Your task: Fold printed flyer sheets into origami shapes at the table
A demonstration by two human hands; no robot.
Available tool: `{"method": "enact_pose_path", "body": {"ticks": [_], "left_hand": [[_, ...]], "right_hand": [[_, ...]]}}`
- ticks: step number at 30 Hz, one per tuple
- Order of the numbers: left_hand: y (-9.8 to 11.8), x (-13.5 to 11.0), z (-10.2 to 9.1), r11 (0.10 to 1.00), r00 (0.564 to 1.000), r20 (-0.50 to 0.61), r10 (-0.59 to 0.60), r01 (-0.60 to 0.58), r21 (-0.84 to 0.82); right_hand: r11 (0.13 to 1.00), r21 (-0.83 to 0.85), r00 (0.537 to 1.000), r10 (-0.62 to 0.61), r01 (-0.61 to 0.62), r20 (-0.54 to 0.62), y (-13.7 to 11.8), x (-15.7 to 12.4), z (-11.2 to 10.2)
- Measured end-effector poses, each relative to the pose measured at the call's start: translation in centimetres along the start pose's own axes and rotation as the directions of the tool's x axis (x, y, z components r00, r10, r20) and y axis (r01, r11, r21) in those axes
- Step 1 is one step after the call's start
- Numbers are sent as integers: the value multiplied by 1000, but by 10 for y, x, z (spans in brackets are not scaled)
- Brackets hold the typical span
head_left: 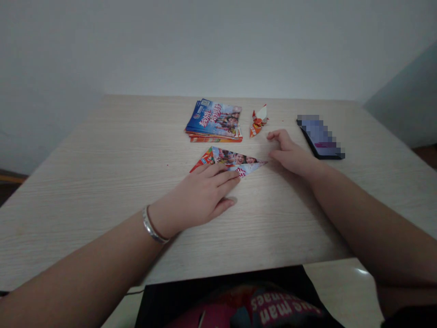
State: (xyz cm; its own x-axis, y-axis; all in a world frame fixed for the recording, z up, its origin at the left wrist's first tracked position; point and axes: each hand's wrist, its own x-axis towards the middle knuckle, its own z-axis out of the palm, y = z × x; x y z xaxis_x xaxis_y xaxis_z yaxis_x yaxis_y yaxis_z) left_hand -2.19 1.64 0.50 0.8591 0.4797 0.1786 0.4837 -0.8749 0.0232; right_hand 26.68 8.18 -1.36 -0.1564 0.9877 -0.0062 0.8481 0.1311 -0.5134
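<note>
A printed leaflet folded to a pointed kite-like shape (235, 157) lies on the table, its sharp tip towards the right. My left hand (205, 193) rests with outstretched fingers over its near left part, hiding some of it. Just beyond the sharp tip is my right hand (290, 152), thumb and curled forefinger apart, with nothing seen between them. Whether the right thumb touches the tip I cannot tell. Behind the folded leaflet sits a stack of colourful leaflets (215, 119). To the right of that stack is a small folded paper figure (258, 122), orange, red and white.
A dark phone (321, 139), its screen partly pixelated, lies beyond my right wrist. The pale wood-grain table (112, 159) meets a white wall (218, 50) at its far edge. My lap, with dark and printed cloth, is below the near edge.
</note>
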Motion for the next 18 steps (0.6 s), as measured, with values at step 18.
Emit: {"method": "enact_pose_path", "body": {"ticks": [18], "left_hand": [[-8,4,-14,998,999,40,17,-20,59]], "right_hand": [[904,-319,953,-229,283,198,-46,-18,16]]}}
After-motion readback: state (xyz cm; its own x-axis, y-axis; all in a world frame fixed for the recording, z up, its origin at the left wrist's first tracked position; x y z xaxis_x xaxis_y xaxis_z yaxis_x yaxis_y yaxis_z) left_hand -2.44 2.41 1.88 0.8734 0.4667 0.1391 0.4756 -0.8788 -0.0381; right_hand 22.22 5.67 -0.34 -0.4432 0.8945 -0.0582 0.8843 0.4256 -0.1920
